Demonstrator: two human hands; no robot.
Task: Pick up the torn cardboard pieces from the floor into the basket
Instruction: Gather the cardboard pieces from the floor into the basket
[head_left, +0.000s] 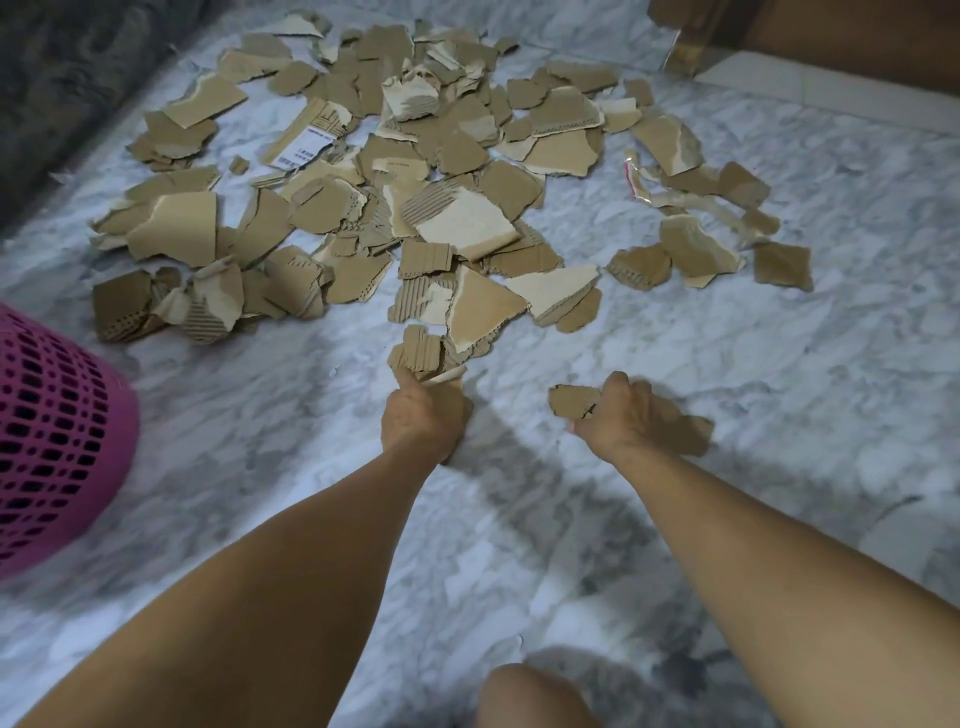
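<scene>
Several torn brown cardboard pieces (395, 171) lie spread over the marble floor ahead of me. My left hand (421, 415) is closed around a few pieces at the near edge of the pile, with a corrugated piece (418, 351) sticking out past its fingers. My right hand (618, 415) grips a flat brown piece (571, 401) whose ends show on both sides of the hand, just above the floor. A pink perforated basket (57, 436) stands at the left edge, well to the left of my left hand.
The white and grey marble floor (779, 364) stretches around the pile. A dark wall or rug (67, 67) borders the far left. A wooden furniture leg (685, 36) stands at the top right. A clear plastic scrap with red print (636, 176) lies among the right pieces. My knee (530, 696) shows at the bottom.
</scene>
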